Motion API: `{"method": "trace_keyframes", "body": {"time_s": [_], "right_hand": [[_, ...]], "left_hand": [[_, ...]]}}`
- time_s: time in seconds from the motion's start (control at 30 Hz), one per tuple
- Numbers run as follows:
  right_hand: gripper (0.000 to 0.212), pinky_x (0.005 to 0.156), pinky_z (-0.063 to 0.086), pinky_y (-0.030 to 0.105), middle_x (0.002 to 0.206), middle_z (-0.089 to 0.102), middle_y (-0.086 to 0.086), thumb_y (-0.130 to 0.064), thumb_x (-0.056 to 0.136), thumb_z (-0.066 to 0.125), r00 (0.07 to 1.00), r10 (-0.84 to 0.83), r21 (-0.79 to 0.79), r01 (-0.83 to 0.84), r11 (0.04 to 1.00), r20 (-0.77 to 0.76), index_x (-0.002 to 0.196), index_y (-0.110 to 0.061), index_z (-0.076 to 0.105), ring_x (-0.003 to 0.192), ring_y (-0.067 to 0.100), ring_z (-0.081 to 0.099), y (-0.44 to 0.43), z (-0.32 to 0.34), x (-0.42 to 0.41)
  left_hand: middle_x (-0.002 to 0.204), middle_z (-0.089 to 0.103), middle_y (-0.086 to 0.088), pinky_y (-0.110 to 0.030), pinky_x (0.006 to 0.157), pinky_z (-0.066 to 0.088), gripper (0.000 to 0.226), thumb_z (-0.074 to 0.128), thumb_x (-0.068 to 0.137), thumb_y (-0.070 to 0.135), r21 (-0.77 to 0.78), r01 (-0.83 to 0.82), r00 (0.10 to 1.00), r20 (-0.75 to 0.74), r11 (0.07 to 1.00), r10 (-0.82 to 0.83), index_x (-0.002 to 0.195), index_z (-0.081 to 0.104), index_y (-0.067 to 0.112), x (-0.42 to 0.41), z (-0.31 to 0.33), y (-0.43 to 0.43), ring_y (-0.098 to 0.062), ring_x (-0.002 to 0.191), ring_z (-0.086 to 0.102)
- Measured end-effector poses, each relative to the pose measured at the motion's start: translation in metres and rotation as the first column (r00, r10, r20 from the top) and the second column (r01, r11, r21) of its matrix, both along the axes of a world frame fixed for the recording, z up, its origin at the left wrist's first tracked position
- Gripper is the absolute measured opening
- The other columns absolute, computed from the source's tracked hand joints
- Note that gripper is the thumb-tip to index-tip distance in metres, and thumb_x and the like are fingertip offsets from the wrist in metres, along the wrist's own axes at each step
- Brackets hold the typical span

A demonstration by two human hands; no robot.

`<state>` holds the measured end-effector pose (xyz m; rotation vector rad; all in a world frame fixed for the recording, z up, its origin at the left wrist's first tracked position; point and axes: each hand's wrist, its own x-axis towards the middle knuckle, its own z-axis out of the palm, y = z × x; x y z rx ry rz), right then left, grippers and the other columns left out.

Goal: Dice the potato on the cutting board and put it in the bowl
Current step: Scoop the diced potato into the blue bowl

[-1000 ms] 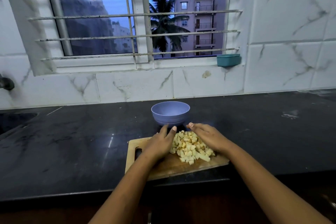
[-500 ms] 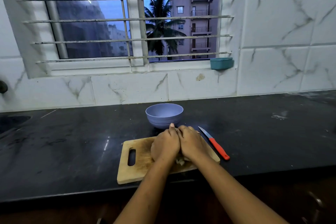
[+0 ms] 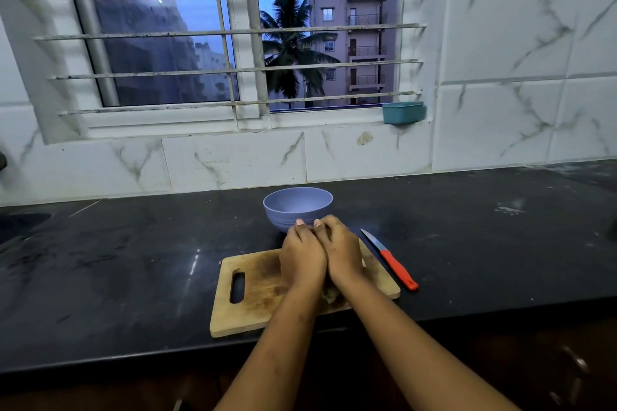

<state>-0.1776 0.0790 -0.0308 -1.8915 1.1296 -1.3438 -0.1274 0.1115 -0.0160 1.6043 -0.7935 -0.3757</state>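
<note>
Left hand (image 3: 302, 260) and right hand (image 3: 342, 257) pressed side by side, fingers curled down, cupping the diced potato (image 3: 330, 295) on the cutting board (image 3: 260, 304), only a sliver peeking out under the wrists, bowl (image 3: 297, 207) at the board's twelve o'clock, knife (image 3: 389, 259) at its three.

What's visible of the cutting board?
The cutting board is a pale wooden rectangle with rounded corners and a slot handle at its left end, its middle darkened by stains. It lies flat, slightly skewed, on the black counter near the front edge. The left hand and right hand are cupped together over its right half, fingers curled round diced potato, mostly hidden. A red-handled knife lies on the counter along its right side.
</note>
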Motion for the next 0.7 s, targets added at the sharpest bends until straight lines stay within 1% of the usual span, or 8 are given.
{"method": "trace_keyframes", "body": {"time_s": [0.1,0.17,0.27,0.33,0.4,0.53,0.63,0.7], "right_hand": [[0.032,0.064,0.040,0.030,0.081,0.067,0.010,-0.026,0.100,0.048,0.998,-0.003,0.034,0.001,0.999,0.071,0.082,-0.003,0.061,0.078,0.022,0.060,-0.001,0.001,0.004],[0.035,0.063,0.041,0.029,0.081,0.068,0.010,-0.027,0.100,0.048,0.994,-0.021,0.056,0.015,0.998,0.105,0.082,-0.002,0.064,0.077,0.021,0.061,-0.002,0.002,0.006],[0.034,0.064,0.045,0.028,0.079,0.069,0.008,-0.028,0.099,0.049,0.982,-0.051,0.102,0.033,0.994,0.181,0.081,-0.005,0.066,0.074,0.019,0.063,-0.003,0.002,0.007],[0.034,0.062,0.044,0.027,0.076,0.068,0.007,-0.028,0.099,0.050,0.975,-0.062,0.122,0.036,0.992,0.215,0.080,-0.004,0.066,0.070,0.017,0.061,-0.003,0.003,0.008],[0.034,0.058,0.041,0.026,0.071,0.065,0.005,-0.027,0.098,0.051,0.965,-0.072,0.134,0.039,0.990,0.252,0.077,-0.003,0.064,0.064,0.014,0.057,-0.002,0.005,0.008],[0.032,0.049,0.035,0.017,0.060,0.055,-0.003,-0.022,0.097,0.054,0.938,-0.090,0.141,0.045,0.989,0.335,0.068,-0.009,0.056,0.055,0.007,0.048,0.001,0.009,0.010],[0.021,0.059,0.043,0.020,0.071,0.062,-0.005,-0.021,0.097,0.054,0.895,-0.099,0.187,0.018,0.982,0.436,0.078,-0.014,0.060,0.067,0.008,0.056,0.001,0.011,0.012],[0.022,0.068,0.049,0.024,0.078,0.068,-0.004,-0.023,0.097,0.053,0.877,-0.108,0.223,0.001,0.975,0.467,0.080,-0.017,0.065,0.075,0.010,0.062,0.001,0.013,0.012]], "left_hand": [[0.108,0.066,-0.011,-0.032,0.082,0.043,0.036,0.030,0.103,0.026,-0.108,-0.043,0.992,-0.125,0.993,0.030,0.102,0.062,0.009,-0.001,0.000,-0.003,-0.027,0.098,0.058],[0.100,0.069,-0.009,-0.035,0.086,0.047,0.040,0.032,0.103,0.026,-0.128,-0.056,0.981,-0.193,0.990,0.030,0.101,0.067,0.007,-0.002,0.000,-0.006,-0.028,0.097,0.061],[0.090,0.071,-0.007,-0.035,0.084,0.050,0.042,0.034,0.102,0.027,-0.163,-0.064,0.955,-0.297,0.985,0.012,0.094,0.070,0.007,-0.004,0.001,-0.010,-0.026,0.089,0.065],[0.087,0.072,-0.008,-0.036,0.084,0.051,0.042,0.035,0.101,0.028,-0.173,-0.079,0.941,-0.337,0.982,0.017,0.090,0.071,0.008,-0.005,0.002,-0.010,-0.026,0.086,0.065],[0.084,0.072,-0.007,-0.040,0.085,0.052,0.042,0.037,0.101,0.029,-0.191,-0.087,0.928,-0.374,0.978,0.009,0.085,0.071,0.010,-0.004,0.002,-0.011,-0.026,0.084,0.066],[0.078,0.071,-0.005,-0.041,0.083,0.054,0.041,0.041,0.099,0.030,-0.232,-0.099,0.887,-0.461,0.968,-0.020,0.072,0.068,0.017,-0.006,0.006,-0.010,-0.026,0.081,0.067],[0.078,0.071,-0.005,-0.041,0.082,0.055,0.040,0.043,0.098,0.030,-0.253,-0.102,0.855,-0.516,0.962,-0.045,0.069,0.068,0.018,-0.006,0.006,-0.010,-0.026,0.081,0.068],[0.079,0.072,-0.006,-0.041,0.081,0.056,0.040,0.046,0.097,0.031,-0.265,-0.114,0.830,-0.555,0.958,-0.055,0.068,0.069,0.018,-0.006,0.006,-0.011,-0.026,0.079,0.069]]}}
